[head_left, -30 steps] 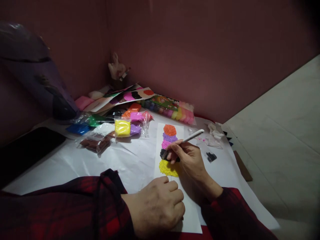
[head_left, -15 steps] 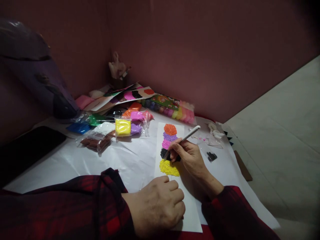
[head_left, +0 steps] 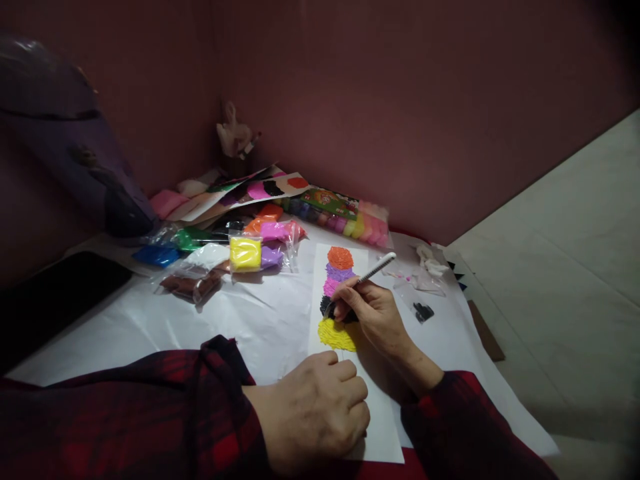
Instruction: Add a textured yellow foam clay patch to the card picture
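A white strip of paper (head_left: 380, 433) lies in front of me, bearing a column of textured clay patches: orange (head_left: 340, 257), purple, pink, black and yellow (head_left: 337, 335). Between the fingertips of my right hand (head_left: 377, 317) is a slim white tool with a ridged grip (head_left: 377, 267). Its lower tip meets the black patch near the yellow one; the fingers partly cover the black and pink patches. My left hand (head_left: 320, 410) rests on the lower part of the paper with its fingers curled under, so whatever is beneath them is hidden.
Several bags of coloured clay, including a yellow one (head_left: 245, 255), lie left of the paper. Behind is a pack of pastel clay (head_left: 350, 220). A small bag of black clay (head_left: 423, 312) sits on the right. A dark flat object (head_left: 65, 293) lies at the far left.
My right hand has shifted slightly left and the tool's tip has moved left along the lower edge of the black patch. My left hand stays in place.
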Tool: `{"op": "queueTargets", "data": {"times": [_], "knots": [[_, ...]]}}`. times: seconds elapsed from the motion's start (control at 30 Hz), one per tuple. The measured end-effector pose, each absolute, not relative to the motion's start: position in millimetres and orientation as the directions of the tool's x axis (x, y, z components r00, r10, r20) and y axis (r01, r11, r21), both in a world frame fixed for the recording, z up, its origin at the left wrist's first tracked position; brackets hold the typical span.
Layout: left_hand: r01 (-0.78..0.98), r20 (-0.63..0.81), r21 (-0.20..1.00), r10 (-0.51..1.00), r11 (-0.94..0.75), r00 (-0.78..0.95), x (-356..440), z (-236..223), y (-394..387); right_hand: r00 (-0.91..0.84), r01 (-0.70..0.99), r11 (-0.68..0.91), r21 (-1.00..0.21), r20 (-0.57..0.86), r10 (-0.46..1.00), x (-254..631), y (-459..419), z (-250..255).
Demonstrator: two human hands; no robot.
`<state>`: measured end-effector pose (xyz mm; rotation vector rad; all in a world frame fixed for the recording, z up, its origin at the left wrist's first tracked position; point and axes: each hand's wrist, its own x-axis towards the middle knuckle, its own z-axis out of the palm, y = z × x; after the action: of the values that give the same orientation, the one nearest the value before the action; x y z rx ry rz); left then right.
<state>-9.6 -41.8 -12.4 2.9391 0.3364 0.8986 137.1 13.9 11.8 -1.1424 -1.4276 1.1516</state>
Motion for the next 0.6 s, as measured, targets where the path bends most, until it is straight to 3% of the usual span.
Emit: {"op": "queueTargets", "data": {"times": [0.6], "knots": [[0.186, 0.552, 0.136, 0.23, -0.973, 0.801, -9.6, -8.9, -40.9, -0.134, 0.093, 0.163, -0.982, 0.15, 0.98, 139.6, 15.3, 11.5]]}}
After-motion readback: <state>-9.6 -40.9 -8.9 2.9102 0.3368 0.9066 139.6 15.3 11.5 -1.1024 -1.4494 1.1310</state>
